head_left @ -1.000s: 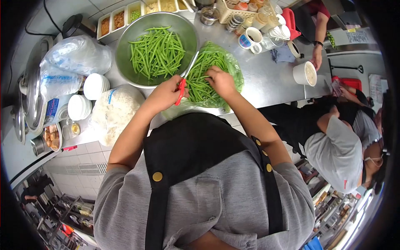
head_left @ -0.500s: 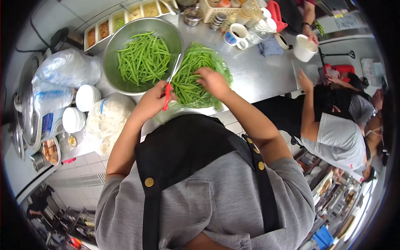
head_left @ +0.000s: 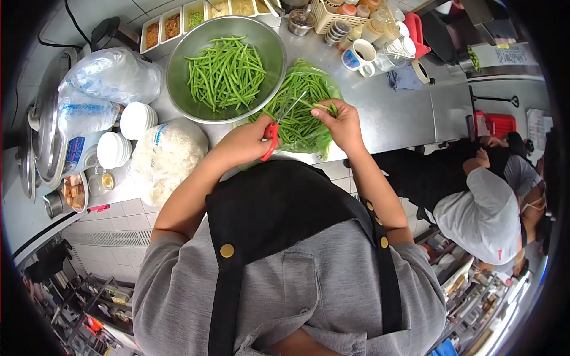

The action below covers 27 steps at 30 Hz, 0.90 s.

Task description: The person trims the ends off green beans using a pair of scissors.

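Red-handled scissors (head_left: pixel 271 140) are in my left hand (head_left: pixel 248 143), their blades pointing up and to the right over the bean bag. My right hand (head_left: pixel 344 126) pinches a few green beans (head_left: pixel 326 108) between thumb and fingers, close to the blade tips. Beneath both hands lies a clear plastic bag (head_left: pixel 329 89) full of long green beans (head_left: pixel 300 130). Just beyond my left hand stands a large steel bowl (head_left: pixel 177 77), with a heap of green beans (head_left: pixel 225 74) in it.
Plastic bags (head_left: pixel 113 74), stacked white bowls (head_left: pixel 114 149) and a bag of pale food (head_left: pixel 169 157) crowd the left. Topping containers (head_left: pixel 193 18), a mug (head_left: pixel 358 56) and a basket (head_left: pixel 329 21) line the back. A co-worker (head_left: pixel 478 204) stands at right.
My right hand has come up from the bag with beans pinched in it. The scissors have moved right, nearer to it. At right, the hand with a white container has left the view.
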Each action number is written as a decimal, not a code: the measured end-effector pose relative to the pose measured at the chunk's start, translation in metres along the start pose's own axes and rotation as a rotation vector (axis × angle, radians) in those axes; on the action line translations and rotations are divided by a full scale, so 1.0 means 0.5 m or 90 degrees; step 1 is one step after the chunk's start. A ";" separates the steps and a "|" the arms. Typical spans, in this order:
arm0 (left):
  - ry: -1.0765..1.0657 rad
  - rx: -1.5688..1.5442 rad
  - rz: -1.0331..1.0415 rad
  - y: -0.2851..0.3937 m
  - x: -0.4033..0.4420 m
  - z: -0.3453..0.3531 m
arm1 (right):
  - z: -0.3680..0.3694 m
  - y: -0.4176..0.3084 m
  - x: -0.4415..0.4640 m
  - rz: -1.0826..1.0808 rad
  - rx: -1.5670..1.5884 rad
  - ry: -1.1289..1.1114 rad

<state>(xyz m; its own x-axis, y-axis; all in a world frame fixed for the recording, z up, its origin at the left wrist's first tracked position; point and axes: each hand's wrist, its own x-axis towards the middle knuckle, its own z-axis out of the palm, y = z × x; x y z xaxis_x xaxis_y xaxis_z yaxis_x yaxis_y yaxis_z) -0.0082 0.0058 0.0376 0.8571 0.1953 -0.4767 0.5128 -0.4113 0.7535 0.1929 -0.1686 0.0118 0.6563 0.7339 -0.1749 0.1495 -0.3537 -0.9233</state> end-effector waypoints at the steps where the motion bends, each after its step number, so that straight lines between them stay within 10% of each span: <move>1: 0.001 0.005 0.001 0.003 0.004 0.003 | 0.003 0.006 -0.005 0.012 0.034 -0.003; 15: -0.009 -0.172 0.053 -0.007 0.046 0.022 | 0.014 0.046 -0.026 0.106 0.113 -0.008; 20: 0.008 -0.041 0.059 -0.008 0.030 0.026 | 0.013 0.014 -0.011 0.167 0.659 0.076; 27: -0.062 0.086 0.030 0.043 0.020 0.024 | 0.032 -0.013 -0.016 0.241 0.814 0.109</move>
<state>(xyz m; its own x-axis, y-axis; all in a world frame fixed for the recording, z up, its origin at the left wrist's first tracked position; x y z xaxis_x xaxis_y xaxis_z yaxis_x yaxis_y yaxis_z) 0.0110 -0.0118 0.0437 0.8680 0.0890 -0.4885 0.4551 -0.5358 0.7112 0.1749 -0.1631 0.0137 0.6006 0.5981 -0.5306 -0.7892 0.3371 -0.5134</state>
